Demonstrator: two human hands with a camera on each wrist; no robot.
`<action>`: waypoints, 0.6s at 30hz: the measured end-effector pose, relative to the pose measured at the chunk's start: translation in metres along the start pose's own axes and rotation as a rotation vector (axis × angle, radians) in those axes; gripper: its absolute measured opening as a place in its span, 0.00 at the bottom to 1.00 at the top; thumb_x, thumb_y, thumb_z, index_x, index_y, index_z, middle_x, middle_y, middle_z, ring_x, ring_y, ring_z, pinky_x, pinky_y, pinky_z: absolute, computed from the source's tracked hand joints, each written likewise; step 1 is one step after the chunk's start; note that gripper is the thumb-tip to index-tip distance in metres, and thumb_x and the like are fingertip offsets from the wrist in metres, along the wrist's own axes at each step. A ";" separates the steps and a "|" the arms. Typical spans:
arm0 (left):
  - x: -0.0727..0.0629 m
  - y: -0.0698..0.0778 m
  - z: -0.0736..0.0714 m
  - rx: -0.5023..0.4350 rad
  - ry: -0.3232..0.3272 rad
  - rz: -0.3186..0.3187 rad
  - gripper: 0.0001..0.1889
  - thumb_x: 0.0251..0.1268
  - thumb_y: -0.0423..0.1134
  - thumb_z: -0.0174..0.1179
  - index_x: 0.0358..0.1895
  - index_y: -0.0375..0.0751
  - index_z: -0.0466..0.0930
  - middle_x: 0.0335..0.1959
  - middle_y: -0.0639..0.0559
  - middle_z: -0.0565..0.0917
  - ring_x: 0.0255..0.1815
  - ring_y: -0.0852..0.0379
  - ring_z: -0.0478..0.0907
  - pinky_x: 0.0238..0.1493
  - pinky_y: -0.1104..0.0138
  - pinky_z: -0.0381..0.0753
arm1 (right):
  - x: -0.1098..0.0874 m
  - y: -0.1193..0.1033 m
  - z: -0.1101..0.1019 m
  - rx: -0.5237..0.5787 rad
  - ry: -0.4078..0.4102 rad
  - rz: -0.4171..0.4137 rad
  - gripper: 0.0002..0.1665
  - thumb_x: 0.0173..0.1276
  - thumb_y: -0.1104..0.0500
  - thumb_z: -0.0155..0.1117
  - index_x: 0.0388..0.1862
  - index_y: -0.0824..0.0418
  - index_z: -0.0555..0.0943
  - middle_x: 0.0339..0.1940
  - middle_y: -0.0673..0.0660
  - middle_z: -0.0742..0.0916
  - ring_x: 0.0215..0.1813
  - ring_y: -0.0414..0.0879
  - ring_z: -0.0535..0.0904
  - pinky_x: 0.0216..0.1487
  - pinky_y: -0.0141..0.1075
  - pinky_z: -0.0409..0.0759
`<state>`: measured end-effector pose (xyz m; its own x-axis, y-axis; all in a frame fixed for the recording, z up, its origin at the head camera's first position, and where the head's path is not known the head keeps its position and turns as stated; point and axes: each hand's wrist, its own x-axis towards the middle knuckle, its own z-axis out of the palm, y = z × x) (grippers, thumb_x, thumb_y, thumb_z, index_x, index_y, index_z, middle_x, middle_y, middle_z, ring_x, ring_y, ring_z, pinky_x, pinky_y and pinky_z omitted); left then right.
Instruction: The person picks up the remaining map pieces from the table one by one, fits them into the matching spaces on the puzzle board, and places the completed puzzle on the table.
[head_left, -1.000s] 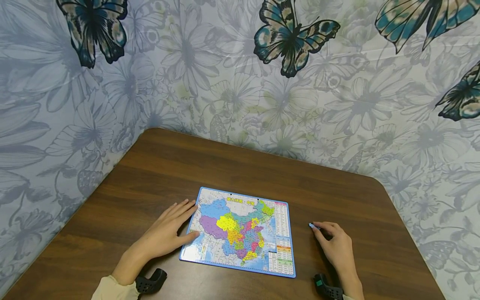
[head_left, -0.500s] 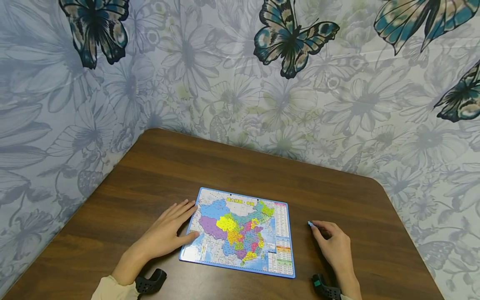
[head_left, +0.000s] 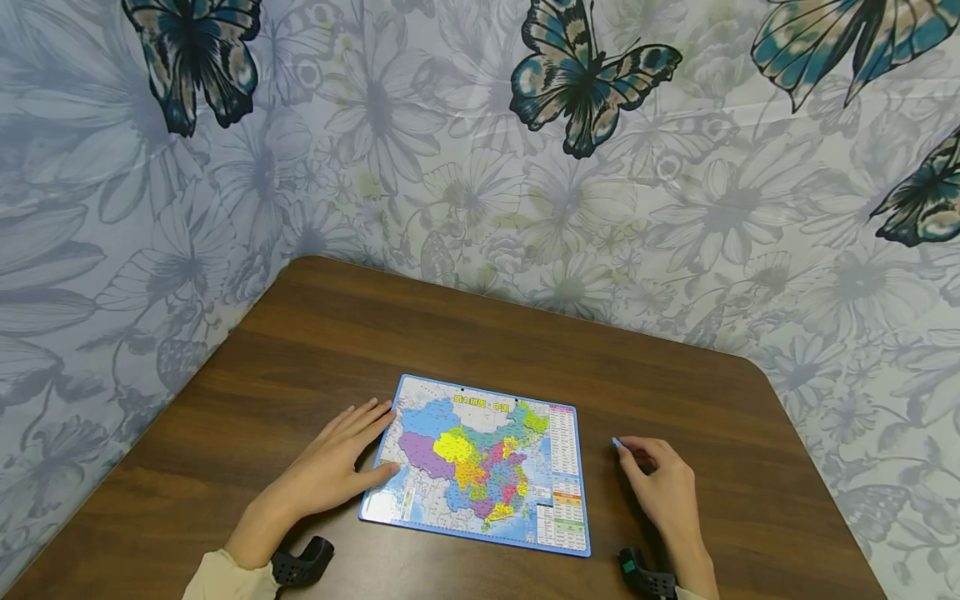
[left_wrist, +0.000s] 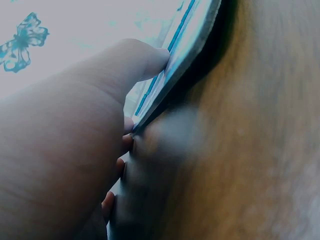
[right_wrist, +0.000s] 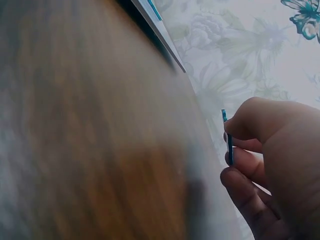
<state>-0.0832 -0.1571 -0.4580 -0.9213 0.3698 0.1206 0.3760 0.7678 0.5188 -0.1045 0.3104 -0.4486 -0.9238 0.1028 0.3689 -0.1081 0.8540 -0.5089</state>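
A map puzzle board [head_left: 480,454] with a blue border and coloured regions lies flat on the table. My left hand [head_left: 322,467] rests at its left edge with fingers stretched out; the thumb lies on the board's surface, as the left wrist view also shows on the board edge [left_wrist: 187,65]. To the right of the board, my right hand [head_left: 663,483] pinches a small thin blue puzzle piece [head_left: 617,442] between thumb and fingers. In the right wrist view the puzzle piece [right_wrist: 230,147] appears edge-on, and most of its face is hidden.
The brown wooden table [head_left: 360,325] has rounded far corners and meets a wall [head_left: 465,208] covered in flowers and butterflies. Black bands [head_left: 302,562] sit on both wrists.
My right hand has moved slightly left and away from me with the puzzle piece, closer to the board. The left hand and the board have stayed in place.
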 end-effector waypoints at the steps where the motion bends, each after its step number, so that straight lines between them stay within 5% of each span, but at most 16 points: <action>1: 0.000 0.000 0.000 0.000 0.000 0.000 0.43 0.69 0.63 0.62 0.78 0.39 0.65 0.80 0.43 0.65 0.83 0.38 0.56 0.80 0.39 0.52 | 0.000 -0.001 0.000 0.004 0.000 0.000 0.07 0.65 0.64 0.75 0.41 0.58 0.91 0.43 0.56 0.90 0.40 0.50 0.88 0.41 0.24 0.83; 18: -0.001 0.000 -0.001 0.011 0.017 0.020 0.42 0.69 0.61 0.63 0.78 0.38 0.66 0.80 0.41 0.65 0.82 0.37 0.57 0.80 0.38 0.53 | 0.004 -0.019 0.007 0.041 -0.031 -0.056 0.07 0.66 0.66 0.73 0.41 0.58 0.90 0.42 0.54 0.89 0.40 0.48 0.87 0.41 0.32 0.87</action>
<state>-0.0827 -0.1579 -0.4574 -0.9152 0.3762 0.1447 0.3951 0.7660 0.5071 -0.1085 0.2906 -0.4430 -0.9268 0.0390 0.3736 -0.1742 0.8365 -0.5195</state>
